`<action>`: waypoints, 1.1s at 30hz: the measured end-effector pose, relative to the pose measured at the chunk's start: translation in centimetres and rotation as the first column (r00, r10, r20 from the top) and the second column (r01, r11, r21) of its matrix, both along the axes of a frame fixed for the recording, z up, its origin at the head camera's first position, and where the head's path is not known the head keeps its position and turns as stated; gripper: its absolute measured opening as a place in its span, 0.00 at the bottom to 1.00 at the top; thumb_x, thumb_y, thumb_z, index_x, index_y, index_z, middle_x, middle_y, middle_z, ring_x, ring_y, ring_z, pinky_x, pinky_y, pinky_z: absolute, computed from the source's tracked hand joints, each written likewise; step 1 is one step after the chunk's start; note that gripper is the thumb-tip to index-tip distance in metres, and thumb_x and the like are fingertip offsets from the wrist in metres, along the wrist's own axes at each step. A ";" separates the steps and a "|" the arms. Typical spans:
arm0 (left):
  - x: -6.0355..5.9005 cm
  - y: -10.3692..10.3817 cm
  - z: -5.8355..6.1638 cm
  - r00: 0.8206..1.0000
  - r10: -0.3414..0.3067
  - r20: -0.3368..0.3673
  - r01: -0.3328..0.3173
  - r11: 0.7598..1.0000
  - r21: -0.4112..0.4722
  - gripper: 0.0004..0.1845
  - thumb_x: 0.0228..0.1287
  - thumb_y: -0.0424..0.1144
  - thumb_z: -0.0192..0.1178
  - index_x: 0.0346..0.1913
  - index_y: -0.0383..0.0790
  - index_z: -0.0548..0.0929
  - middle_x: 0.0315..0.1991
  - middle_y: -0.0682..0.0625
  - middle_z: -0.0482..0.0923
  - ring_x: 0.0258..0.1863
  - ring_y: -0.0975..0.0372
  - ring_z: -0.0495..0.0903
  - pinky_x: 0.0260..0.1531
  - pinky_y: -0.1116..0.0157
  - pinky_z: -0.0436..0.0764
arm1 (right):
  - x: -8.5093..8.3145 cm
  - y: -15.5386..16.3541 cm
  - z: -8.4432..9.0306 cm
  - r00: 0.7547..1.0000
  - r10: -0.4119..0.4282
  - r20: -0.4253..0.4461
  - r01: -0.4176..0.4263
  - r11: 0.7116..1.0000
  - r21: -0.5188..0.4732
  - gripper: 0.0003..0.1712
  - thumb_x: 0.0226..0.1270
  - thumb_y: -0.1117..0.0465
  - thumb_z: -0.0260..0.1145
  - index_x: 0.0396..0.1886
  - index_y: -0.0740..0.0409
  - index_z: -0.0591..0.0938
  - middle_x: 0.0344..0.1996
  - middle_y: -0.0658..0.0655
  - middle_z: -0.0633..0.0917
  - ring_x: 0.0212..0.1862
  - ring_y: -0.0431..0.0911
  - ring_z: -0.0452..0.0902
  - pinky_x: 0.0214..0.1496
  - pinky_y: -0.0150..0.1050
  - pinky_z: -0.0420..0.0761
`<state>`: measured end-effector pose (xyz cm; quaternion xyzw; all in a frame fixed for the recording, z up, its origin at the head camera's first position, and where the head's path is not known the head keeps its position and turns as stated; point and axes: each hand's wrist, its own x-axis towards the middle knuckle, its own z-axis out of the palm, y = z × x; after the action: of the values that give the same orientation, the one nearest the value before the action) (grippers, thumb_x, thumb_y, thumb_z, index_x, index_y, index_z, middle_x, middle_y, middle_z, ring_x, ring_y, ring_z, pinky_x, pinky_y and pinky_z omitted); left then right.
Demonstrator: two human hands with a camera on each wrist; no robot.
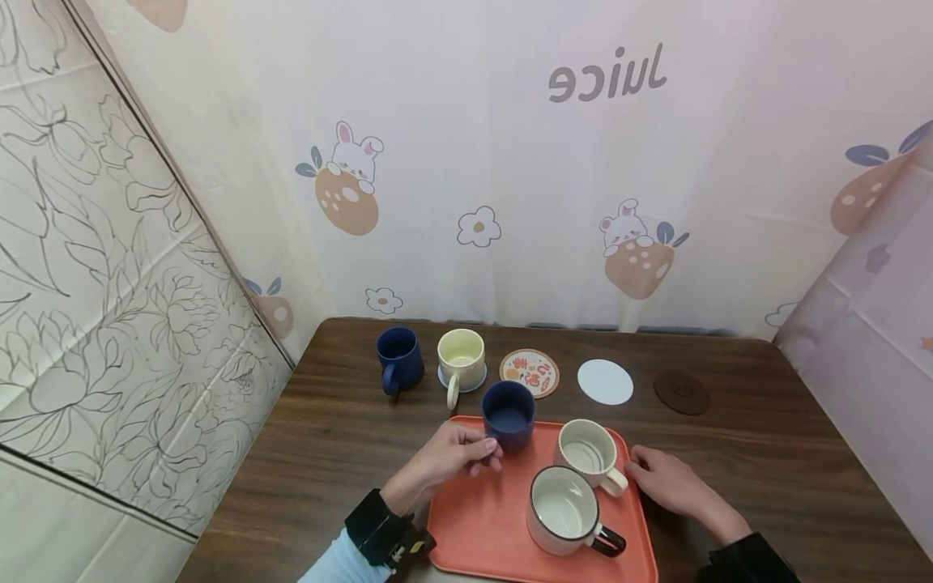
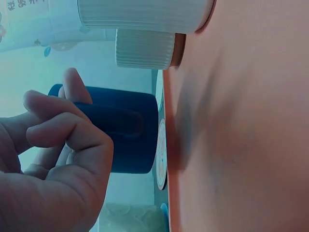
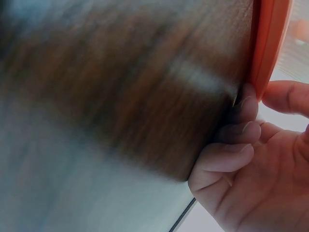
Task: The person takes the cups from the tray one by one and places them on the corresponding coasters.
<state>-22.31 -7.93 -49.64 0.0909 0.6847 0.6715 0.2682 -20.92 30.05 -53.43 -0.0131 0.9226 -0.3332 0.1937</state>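
Note:
By its handle, my left hand [image 1: 455, 455] grips a dark blue mug [image 1: 509, 414]. The mug [image 2: 137, 130] is upright near the far edge of an orange-red tray [image 1: 477, 526]; in the left wrist view its base looks slightly above the tray. My right hand [image 1: 674, 483] pinches the tray's right rim [image 3: 270, 43], thumb on one side and fingers on the other. On the tray's right half stand a cream mug [image 1: 586, 449] and a larger white mug with a black rim and handle [image 1: 563, 510].
Behind the tray, a second navy mug [image 1: 399, 360] stands on the wooden table [image 1: 328, 453]. Beside it a pale yellow mug [image 1: 462, 356] sits on a light coaster. Further right lie a patterned coaster [image 1: 529, 371], a white coaster [image 1: 606, 381] and a dark brown coaster [image 1: 682, 393].

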 end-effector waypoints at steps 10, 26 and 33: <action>-0.6 1.1 -0.2 0.997 0.070 -0.015 -0.070 0.998 -0.007 0.16 0.79 0.39 0.62 0.47 0.25 0.88 0.35 0.38 0.89 0.23 0.62 0.74 0.31 0.68 0.72 | 0.0 0.1 -0.2 1.000 0.002 0.003 -0.002 1.000 -0.001 0.10 0.81 0.58 0.56 0.37 0.56 0.79 0.25 0.52 0.75 0.29 0.48 0.72 0.31 0.38 0.67; -2.2 3.8 -0.9 0.984 0.172 -0.034 -0.173 0.985 -0.002 0.15 0.78 0.38 0.63 0.46 0.25 0.89 0.37 0.35 0.89 0.24 0.62 0.75 0.32 0.68 0.74 | 0.1 -0.1 0.3 1.000 0.004 -0.024 -0.003 1.000 0.023 0.10 0.80 0.59 0.57 0.37 0.55 0.79 0.25 0.52 0.75 0.30 0.47 0.72 0.32 0.39 0.67; -3.0 4.9 -1.0 0.980 0.197 -0.020 -0.197 0.980 0.006 0.14 0.77 0.38 0.64 0.45 0.28 0.90 0.38 0.35 0.89 0.25 0.63 0.77 0.32 0.69 0.76 | 0.1 0.3 0.1 0.999 0.035 -0.020 -0.035 0.999 -0.007 0.10 0.80 0.57 0.57 0.37 0.56 0.79 0.26 0.53 0.75 0.30 0.48 0.72 0.32 0.39 0.68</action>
<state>-25.32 -3.04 -50.59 0.0304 0.6916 0.6953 0.1933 -20.82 30.31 -53.33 -0.0331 0.9230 -0.3331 0.1900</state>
